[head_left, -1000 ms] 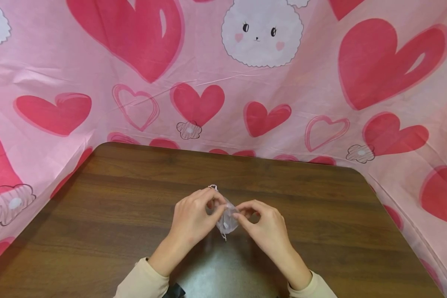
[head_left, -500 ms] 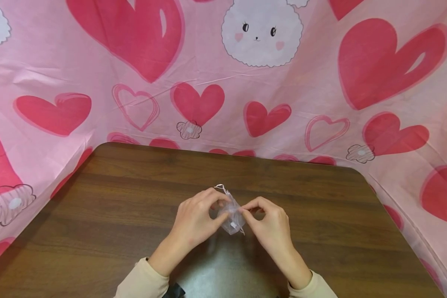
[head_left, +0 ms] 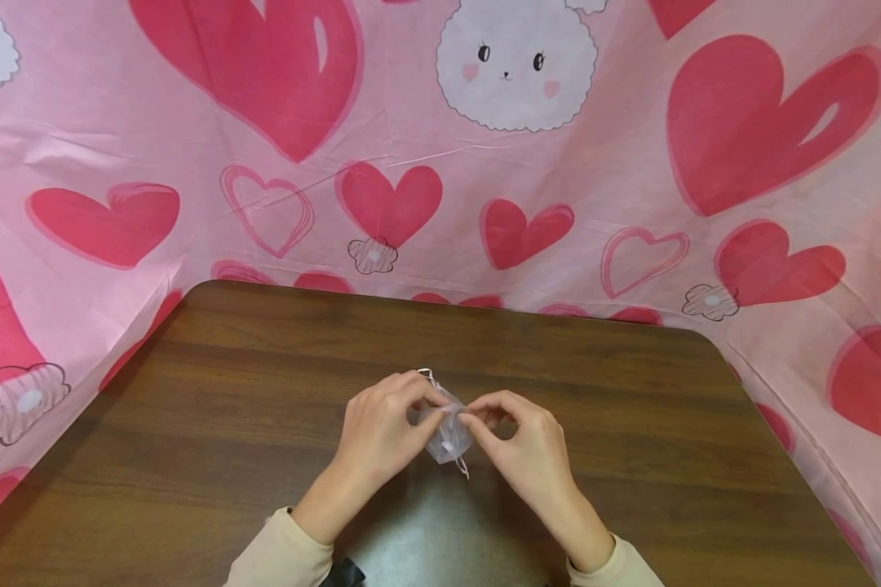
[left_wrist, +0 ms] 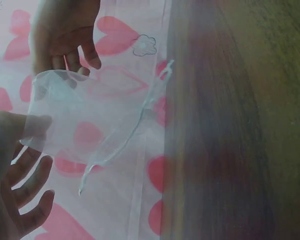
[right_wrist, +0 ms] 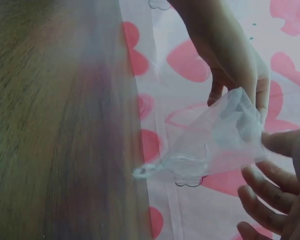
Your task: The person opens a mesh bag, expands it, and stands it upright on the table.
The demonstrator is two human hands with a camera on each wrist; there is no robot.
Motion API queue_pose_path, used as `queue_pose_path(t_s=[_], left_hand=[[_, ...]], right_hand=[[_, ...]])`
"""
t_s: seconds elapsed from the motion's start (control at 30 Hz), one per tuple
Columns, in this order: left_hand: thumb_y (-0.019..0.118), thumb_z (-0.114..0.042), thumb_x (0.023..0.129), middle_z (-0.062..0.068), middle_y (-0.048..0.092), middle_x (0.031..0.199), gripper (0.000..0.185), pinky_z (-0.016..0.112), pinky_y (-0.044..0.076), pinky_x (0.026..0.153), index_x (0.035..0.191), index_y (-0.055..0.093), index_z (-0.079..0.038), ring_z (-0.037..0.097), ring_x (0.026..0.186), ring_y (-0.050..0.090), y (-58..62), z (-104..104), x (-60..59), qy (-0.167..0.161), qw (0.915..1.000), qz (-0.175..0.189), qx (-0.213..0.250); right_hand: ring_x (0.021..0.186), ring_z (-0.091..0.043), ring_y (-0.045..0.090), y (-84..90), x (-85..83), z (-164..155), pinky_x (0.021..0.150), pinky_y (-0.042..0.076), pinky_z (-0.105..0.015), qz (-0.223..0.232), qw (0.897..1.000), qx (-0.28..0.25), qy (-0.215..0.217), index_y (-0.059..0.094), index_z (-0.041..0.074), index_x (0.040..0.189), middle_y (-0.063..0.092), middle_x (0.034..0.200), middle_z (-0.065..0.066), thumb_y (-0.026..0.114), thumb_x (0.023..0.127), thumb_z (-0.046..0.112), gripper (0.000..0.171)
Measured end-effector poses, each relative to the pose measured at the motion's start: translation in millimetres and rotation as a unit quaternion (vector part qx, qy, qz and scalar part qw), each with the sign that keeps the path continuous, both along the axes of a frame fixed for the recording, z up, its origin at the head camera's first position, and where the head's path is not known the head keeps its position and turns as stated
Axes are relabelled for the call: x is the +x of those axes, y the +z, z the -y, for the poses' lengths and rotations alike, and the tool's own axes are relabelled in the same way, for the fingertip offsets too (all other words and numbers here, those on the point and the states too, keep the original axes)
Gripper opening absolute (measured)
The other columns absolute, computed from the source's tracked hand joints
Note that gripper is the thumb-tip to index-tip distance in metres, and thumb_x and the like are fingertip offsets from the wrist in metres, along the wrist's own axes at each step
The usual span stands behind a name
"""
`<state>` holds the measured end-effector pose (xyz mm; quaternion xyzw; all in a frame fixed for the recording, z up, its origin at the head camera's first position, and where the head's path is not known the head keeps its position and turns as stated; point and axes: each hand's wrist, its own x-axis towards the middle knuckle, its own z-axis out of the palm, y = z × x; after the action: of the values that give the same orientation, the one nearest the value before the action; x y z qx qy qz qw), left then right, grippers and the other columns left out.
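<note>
A: Where is the pouch (head_left: 448,430)?

B: Just above the desk (head_left: 264,391), between both hands. The left hand (head_left: 382,432) and right hand (head_left: 524,444) each pinch its rim, probably to keep the mouth spread; its drawstring (head_left: 462,468) dangles.

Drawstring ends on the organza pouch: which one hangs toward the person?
The drawstring end dangling below the sheer organza pouch, between the left hand and right hand; the other loop pokes up beyond the left fingers.
</note>
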<state>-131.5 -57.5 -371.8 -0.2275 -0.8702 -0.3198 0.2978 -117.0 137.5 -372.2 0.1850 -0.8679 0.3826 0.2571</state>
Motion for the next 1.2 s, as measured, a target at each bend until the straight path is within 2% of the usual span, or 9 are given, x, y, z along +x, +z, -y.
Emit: queue_pose_path(t_s=[0.17,0.37,0.57,0.73,0.87,1.03,1.2], left_hand=[[0.087,-0.016,0.072,-0.019,0.061,0.074,0.022,0.023,0.039,0.05,0.081,0.072,-0.029,0.003,0.064,0.056,1.1,0.5,-0.1,0.016,0.9999,0.002,0.005],[0.086,-0.015,0.072,-0.018,0.058,0.073,0.023,0.023,0.038,0.05,0.082,0.071,-0.029,0.001,0.065,0.053,1.8,0.7,0.1,0.024,0.9996,0.001,0.014],[0.086,-0.015,0.072,-0.019,0.059,0.074,0.024,0.023,0.04,0.052,0.083,0.071,-0.028,0.0,0.066,0.054,2.0,1.0,0.6,0.029,0.9994,0.004,0.016],[0.086,-0.015,0.072,-0.019,0.058,0.074,0.025,0.024,0.04,0.052,0.083,0.07,-0.029,0.0,0.067,0.054,1.2,0.8,0.3,0.035,0.9992,0.017,0.01],[0.087,-0.016,0.071,-0.017,0.056,0.072,0.025,0.025,0.041,0.053,0.085,0.07,-0.028,0.002,0.067,0.055,-0.2,0.3,0.1,0.023,0.9994,0.026,-0.006],[0.088,-0.025,0.072,-0.018,0.056,0.075,0.025,0.023,0.042,0.055,0.091,0.072,-0.029,0.0,0.069,0.055,-0.8,-1.5,1.5,-0.013,0.9992,0.028,-0.025],[0.086,-0.03,0.075,-0.021,0.059,0.078,0.021,0.022,0.042,0.055,0.093,0.075,-0.031,-0.001,0.069,0.054,0.0,-1.9,2.9,-0.029,0.9991,0.01,-0.028]], right_hand=[[0.067,-0.002,0.06,1.4,2.5,2.0,0.061,0.048,-0.031,0.028,0.999,0.018,-0.004,0.073,0.024,0.089,0.061,0.074,0.02,0.089,0.072,0.022,0.023],[0.066,-0.007,0.06,1.4,2.4,2.0,0.058,0.045,-0.027,0.046,0.998,0.048,-0.02,0.074,0.024,0.084,0.061,0.074,0.017,0.088,0.073,0.016,0.02],[0.066,-0.014,0.062,1.0,0.8,0.5,0.06,0.047,-0.028,0.024,0.999,0.035,-0.027,0.074,0.021,0.08,0.064,0.073,0.014,0.086,0.075,0.011,0.016],[0.066,-0.013,0.064,0.9,0.4,-0.2,0.063,0.051,-0.03,0.003,0.999,0.028,-0.031,0.073,0.02,0.077,0.069,0.075,0.012,0.088,0.073,0.01,0.018],[0.065,-0.01,0.062,0.0,0.6,-1.4,0.062,0.05,-0.029,-0.012,0.998,0.033,-0.043,0.07,0.02,0.074,0.07,0.076,0.011,0.09,0.069,0.009,0.023],[0.063,-0.01,0.061,-1.0,-0.7,-3.3,0.057,0.048,-0.03,-0.035,0.996,0.045,-0.062,0.067,0.02,0.073,0.069,0.074,0.01,0.09,0.067,0.006,0.028],[0.063,-0.011,0.062,-1.4,-2.1,-4.0,0.055,0.047,-0.03,-0.045,0.995,0.048,-0.073,0.066,0.02,0.074,0.068,0.073,0.009,0.089,0.067,0.004,0.029]])
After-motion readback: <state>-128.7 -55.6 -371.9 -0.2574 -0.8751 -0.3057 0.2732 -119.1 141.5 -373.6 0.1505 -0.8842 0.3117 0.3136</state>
